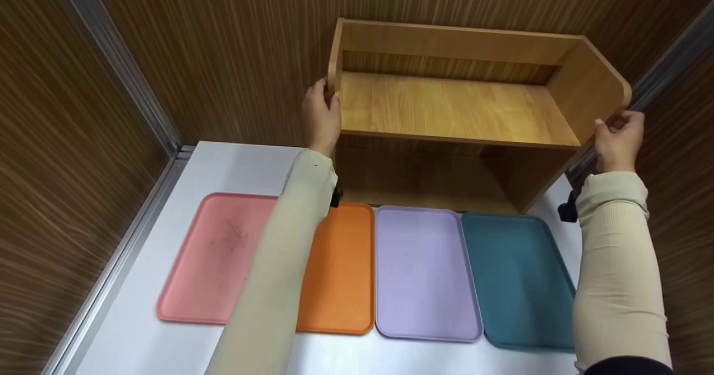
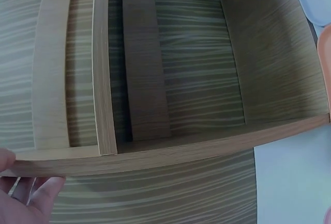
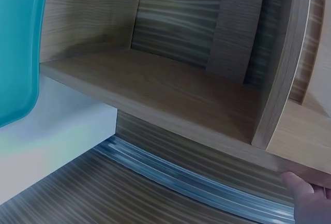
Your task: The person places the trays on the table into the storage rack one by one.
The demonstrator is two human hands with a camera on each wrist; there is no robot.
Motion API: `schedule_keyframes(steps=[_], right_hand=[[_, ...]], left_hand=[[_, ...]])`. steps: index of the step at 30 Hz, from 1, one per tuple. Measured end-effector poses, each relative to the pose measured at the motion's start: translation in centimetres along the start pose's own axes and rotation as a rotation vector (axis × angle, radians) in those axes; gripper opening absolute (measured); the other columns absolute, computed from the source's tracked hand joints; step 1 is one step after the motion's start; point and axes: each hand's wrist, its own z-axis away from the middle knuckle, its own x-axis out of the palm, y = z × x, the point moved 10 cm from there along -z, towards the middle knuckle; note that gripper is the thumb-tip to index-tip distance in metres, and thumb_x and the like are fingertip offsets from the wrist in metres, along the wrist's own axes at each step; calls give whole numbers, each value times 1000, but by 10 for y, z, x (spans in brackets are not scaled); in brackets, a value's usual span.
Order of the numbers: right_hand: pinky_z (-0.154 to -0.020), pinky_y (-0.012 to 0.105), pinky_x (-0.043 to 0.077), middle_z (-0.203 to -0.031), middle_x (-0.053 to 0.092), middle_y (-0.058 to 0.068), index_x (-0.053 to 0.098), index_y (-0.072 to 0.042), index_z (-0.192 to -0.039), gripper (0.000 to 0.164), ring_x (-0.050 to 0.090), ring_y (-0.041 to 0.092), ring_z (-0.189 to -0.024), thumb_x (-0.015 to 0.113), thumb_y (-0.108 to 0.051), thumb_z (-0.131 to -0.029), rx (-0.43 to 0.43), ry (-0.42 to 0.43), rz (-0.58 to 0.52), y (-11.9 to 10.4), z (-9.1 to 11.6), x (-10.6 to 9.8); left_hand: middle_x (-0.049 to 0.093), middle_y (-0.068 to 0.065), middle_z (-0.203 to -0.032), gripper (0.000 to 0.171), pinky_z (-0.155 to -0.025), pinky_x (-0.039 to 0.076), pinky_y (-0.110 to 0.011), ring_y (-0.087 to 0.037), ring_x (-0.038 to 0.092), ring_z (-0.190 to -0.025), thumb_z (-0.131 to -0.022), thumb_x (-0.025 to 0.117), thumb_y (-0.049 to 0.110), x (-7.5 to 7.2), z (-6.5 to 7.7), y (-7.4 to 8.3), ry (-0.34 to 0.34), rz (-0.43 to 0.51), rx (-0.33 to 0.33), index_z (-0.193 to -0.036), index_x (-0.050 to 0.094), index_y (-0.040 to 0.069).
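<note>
A two-tier wooden shelf (image 1: pixel 446 110) stands upright at the back of the white table, its open front facing me. My left hand (image 1: pixel 322 115) grips the front edge of its left side panel near the top, thumb on the inner side and fingers outside. In the left wrist view, that hand (image 2: pixel 28 195) pinches the panel's edge. On the other side, my right hand (image 1: pixel 620 138) holds the front edge of the right side panel. The right wrist view shows part of this hand (image 3: pixel 310 198) at the panel's edge. Both shelf tiers hold nothing.
Before the shelf lie a pink tray (image 1: pixel 217 263), an orange tray (image 1: pixel 343 269), a lilac tray (image 1: pixel 427 274) and a teal tray (image 1: pixel 519 280) in a row on the white table (image 1: pixel 162 341). Wood-patterned walls (image 1: pixel 223 57) with metal rails (image 1: pixel 120 57) enclose the table.
</note>
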Motion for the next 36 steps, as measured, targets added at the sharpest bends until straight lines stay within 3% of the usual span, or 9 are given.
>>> schedule_keyframes(steps=[3, 6, 13, 23, 28, 36], right_hand=[[-73, 11, 37, -93, 38, -9, 40, -25, -93, 22, 39, -1, -82, 55, -9, -91, -26, 19, 85, -3, 1, -1], [-69, 11, 39, -92, 41, -9, 41, -25, -91, 22, 42, -1, -80, 57, -9, -89, -34, 15, 87, -4, 4, 1], [-46, 12, 41, -91, 45, -1, 46, -20, -88, 24, 49, 4, -71, 61, -1, -85, 25, -50, -119, -4, 11, 14], [-50, 15, 49, -88, 53, 0, 53, -14, -86, 21, 55, 6, -72, 67, 0, -81, 57, -78, -240, -2, 20, 36], [-48, 15, 48, -79, 57, -3, 54, -10, -85, 19, 57, 5, -65, 68, 1, -79, 44, -86, -268, -3, 23, 47], [-47, 17, 49, -77, 57, -1, 55, -8, -83, 19, 57, 6, -63, 68, 4, -77, 22, -115, -309, -7, 30, 69]], left_hand=[[56, -14, -122, 35, -95, 44, -27, -22, 53, -114, -96, 52, 9, -4, 0, 0, 23, -8, 9, -131, 51, 1], [57, -15, -120, 35, -94, 44, -27, -22, 54, -113, -96, 53, 9, -10, -1, -2, 46, -15, 11, -130, 52, 0], [59, -16, -119, 32, -90, 47, -26, -22, 57, -108, -95, 53, 6, -26, -8, -11, 83, 16, -4, -126, 55, -1], [62, -17, -117, 29, -87, 48, -28, -23, 58, -104, -93, 54, 2, -54, -18, -25, 146, 97, -20, -121, 59, -4], [63, -17, -115, 28, -86, 48, -28, -22, 58, -102, -93, 55, 3, -66, -23, -34, 145, 106, -61, -120, 60, -3], [64, -18, -111, 25, -85, 48, -27, -21, 58, -99, -92, 56, 2, -88, -29, -44, 187, 109, -56, -116, 62, -4]])
